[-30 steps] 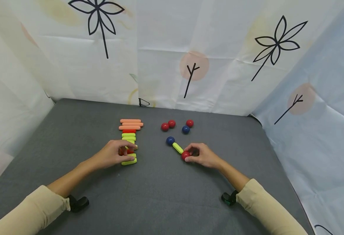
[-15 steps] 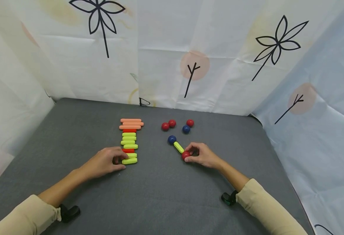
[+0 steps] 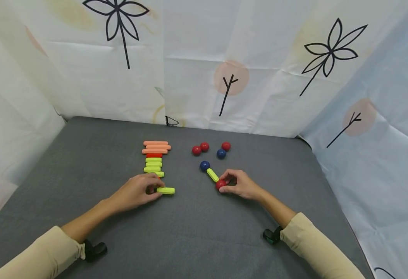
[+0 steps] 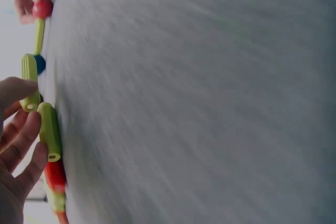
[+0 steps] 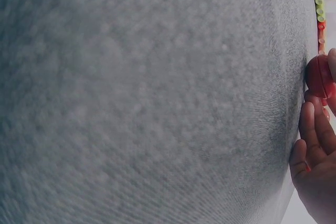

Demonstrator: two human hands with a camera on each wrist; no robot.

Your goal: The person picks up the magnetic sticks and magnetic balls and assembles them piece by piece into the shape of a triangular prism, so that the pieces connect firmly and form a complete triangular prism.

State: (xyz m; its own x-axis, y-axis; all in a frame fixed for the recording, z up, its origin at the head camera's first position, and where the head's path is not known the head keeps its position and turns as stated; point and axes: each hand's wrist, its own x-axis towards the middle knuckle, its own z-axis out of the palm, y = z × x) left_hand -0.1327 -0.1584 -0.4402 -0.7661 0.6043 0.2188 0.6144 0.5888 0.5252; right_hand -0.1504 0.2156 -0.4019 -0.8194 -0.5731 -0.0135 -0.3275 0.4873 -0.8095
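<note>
Head view. Left hand: grip clamped on a lime rod, held by its left end, right end projecting. Right hand: grip clamped on a red ball, near end of a joined piece; lime link between, blue ball at far end. Column on grey worktop, far to near: three orange rods, one red rod, four more lime rods; remainder behind left hand. Loose, beyond the joined piece: two red balls, side by side; a third red beside a second blue. Backdrop: white cloth, leaf and twig motifs.

Left wrist view. Lime rod between thumb and fingers; another lime rod just beside it, at the fingertips, red rod adjoining. Right hand with red ball, upper left.

Right wrist view. Red ball at right edge, held in the fingers; column beyond, blurred.
</note>
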